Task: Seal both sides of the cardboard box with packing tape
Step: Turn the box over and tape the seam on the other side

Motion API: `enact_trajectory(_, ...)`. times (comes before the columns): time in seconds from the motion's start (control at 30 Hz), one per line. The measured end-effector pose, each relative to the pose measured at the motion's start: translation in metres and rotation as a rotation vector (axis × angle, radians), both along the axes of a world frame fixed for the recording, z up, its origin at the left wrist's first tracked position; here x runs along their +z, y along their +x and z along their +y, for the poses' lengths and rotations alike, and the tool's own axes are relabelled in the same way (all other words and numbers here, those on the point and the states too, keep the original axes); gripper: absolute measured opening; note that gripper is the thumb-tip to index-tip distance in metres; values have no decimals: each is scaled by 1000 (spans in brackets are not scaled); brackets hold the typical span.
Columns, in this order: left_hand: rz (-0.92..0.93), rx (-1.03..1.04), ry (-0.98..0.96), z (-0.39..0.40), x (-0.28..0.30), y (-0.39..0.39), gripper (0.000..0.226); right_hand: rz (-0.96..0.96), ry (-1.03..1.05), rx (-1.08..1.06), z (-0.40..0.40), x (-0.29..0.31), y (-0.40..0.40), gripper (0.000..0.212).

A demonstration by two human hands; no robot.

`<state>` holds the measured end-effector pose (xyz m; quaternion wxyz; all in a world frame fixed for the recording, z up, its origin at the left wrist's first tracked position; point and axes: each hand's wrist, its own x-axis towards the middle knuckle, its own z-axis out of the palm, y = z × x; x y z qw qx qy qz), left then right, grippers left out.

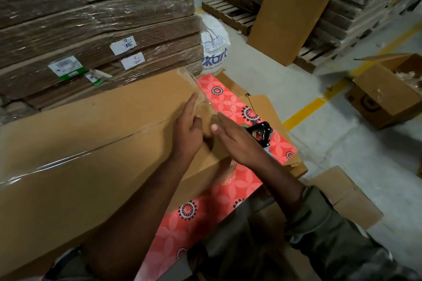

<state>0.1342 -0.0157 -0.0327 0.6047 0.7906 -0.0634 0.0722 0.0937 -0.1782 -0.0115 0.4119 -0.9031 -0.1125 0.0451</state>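
Your large brown cardboard box (pixel 91 155) lies flat across the red floral-patterned worktop (pixel 233 102), filling the left and centre of the view. A strip of clear packing tape (pixel 68 162) runs along the seam between its top flaps, shining where the light catches it.

Your left hand (pixel 187 130) rests palm down on the box top near its right end, fingers stretched out flat and together, holding nothing; the grip is open and pressing on the cardboard. Your right hand (pixel 237 141) lies just beside it at the box's right edge, also flat with fingers extended, the thumb pointing toward your left hand; its grip is spread and pinches nothing. Between and under both hands, clear tape folds over the end of the box.

A black tape dispenser (pixel 261 132) sits on the worktop just beyond your right hand, partly hidden by it.

Behind the box stands a plastic-wrapped stack of flattened cardboard sheets (pixel 96 29) with white labels. An open brown carton (pixel 388 91) sits on the grey floor at right, near a yellow floor line (pixel 306 109).
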Motion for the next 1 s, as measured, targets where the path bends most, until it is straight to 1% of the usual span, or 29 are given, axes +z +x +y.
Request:
enact_trajectory(0.07,-84,36,127,23,7,12,60,34,-31,13,7,1,17,66)
enact_trajectory(0.13,-160,59,360,51,11,27,56,72,-63,31,18,-3,37,81)
enact_trajectory(0.17,-167,60,497,66,12,35,56,86,-62,21,24,-4,46,86)
enact_trajectory(0.2,-152,56,638,80,12,41,59,89,-36,0,28,-8,57,87)
enact_trajectory(0.27,-81,36,888,103,8,51,66,80,-17,-96,36,-12,76,74)
enact_trajectory(0.33,-9,-7,1033,117,4,55,71,94,-30,-178,41,-9,91,66)
enact_trajectory(0.4,63,-60,1088,122,-2,54,73,139,-10,-184,44,-2,101,69)
enact_trajectory(0.43,85,-75,1100,122,-5,52,75,188,5,-191,44,1,107,76)
enact_trajectory(0.5,66,-52,1122,120,-12,47,82,258,22,-185,43,5,117,88)
enact_trajectory(0.53,48,-28,1128,118,-14,46,84,275,18,-174,43,5,124,89)
enact_trajectory(0.63,42,7,1137,116,-20,45,81,317,19,-191,47,2,137,97)
enact_trajectory(0.7,39,16,1133,116,-21,45,78,303,51,-213,52,2,144,96)
enact_trajectory(0.77,19,31,1139,116,-23,45,76,276,69,-228,59,4,154,87)
enact_trajectory(0.8,12,39,1146,116,-24,46,75,276,86,-221,64,4,163,90)
enact_trajectory(0.87,11,42,1154,116,-25,46,74,291,69,-199,72,7,178,90)
enact_trajectory(0.93,10,48,1163,116,-27,47,74,327,48,-165,79,12,193,84)
enact_trajectory(1.0,-2,49,1166,116,-28,47,73,341,84,-145,83,9,212,82)
